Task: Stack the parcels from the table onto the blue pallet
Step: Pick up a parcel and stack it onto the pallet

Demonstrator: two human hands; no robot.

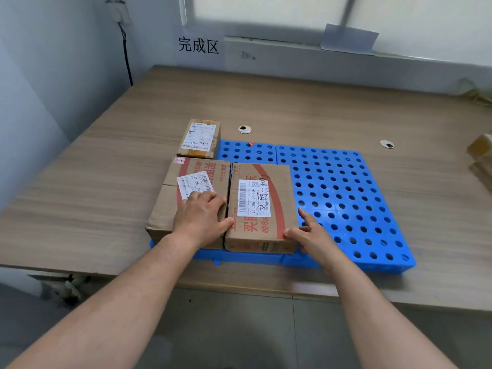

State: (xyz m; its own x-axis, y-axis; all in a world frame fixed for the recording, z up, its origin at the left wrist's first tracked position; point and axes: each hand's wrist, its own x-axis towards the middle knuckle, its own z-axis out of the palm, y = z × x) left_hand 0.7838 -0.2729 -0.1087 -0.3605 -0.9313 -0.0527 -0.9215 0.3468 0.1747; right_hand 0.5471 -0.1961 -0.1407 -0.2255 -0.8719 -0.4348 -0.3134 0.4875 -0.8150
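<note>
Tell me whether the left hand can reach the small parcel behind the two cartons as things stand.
Probably yes. The left hand rests on the left carton; the small parcel stands just beyond it, top bare, nothing rising between them.

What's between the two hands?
Head view: the right parcel on the blue pallet. Left hand rests by its left edge; right hand touches its near right corner.

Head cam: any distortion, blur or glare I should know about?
Head view: wide-angle lens bows the edges of the wood-grain table; brown cardboard parcels at the right border are smeared; light is soft, no harsh glare on the perforated blue plastic pallet; white barcode label at centre is sharp.
</note>
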